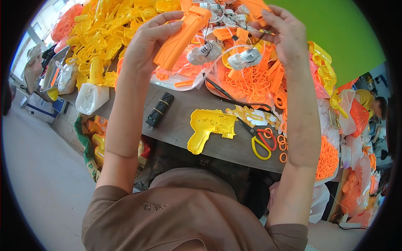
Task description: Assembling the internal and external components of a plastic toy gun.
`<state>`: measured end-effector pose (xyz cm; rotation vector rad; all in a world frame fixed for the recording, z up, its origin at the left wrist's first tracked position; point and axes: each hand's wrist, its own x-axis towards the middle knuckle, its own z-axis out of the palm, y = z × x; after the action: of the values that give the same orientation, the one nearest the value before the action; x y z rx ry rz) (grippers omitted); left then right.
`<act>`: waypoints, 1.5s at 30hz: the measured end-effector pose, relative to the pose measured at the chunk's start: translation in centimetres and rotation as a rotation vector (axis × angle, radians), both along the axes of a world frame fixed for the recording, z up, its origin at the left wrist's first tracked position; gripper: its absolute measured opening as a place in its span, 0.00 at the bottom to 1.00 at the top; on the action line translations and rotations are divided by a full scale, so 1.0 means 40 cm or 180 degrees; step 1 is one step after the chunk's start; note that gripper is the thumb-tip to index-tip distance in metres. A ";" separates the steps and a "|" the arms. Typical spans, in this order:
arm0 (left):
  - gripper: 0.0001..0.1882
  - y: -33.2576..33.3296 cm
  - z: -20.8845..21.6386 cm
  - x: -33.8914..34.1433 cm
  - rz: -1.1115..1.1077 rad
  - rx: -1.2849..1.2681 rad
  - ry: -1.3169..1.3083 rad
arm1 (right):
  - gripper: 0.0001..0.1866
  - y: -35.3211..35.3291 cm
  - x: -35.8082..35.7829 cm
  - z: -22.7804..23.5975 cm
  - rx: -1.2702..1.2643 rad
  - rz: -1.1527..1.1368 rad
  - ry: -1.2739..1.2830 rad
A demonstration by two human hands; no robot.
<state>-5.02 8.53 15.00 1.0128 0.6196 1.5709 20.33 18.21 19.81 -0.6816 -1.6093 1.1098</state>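
Note:
Both my arms reach up to the far side of the bench. My left hand (151, 38) grips a long orange plastic casing (181, 41), fingers behind it and thumb along its edge. My right hand (288, 35) pinches a second orange plastic part (254, 11) and thin dark wires. Between the hands are two white motor units, one on the left (204, 52) and one on the right (244, 59); which wire runs to which is not clear. A yellow toy-gun half shell (208, 126) lies nearer me on the bench, hollow side up.
Red-and-yellow-handled scissors (261, 146) and orange rings (282, 157) lie right of the shell. A banded black bundle (160, 109) sits to the left. Yellow parts (104, 31) pile at far left, orange parts (255, 79) at centre. At far right, a person in yellow (365, 102).

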 end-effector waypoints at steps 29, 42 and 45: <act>0.16 0.092 -0.188 0.099 0.3543 0.2689 0.4420 | 0.10 -0.166 0.042 0.069 -0.0085 -0.0236 -0.0188; 0.42 -0.087 -0.227 0.221 -0.1852 -0.1267 -0.0334 | 0.16 -0.233 -0.118 -0.040 -0.0311 0.1427 -0.0909; 0.35 -0.102 -0.239 0.229 -0.1855 -0.0913 -0.1177 | 0.14 -0.280 -0.147 -0.066 -0.0475 0.1894 -0.1180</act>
<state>4.15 4.46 5.44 0.5894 0.2461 1.0721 14.44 7.02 17.18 -0.5343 -2.1429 1.6134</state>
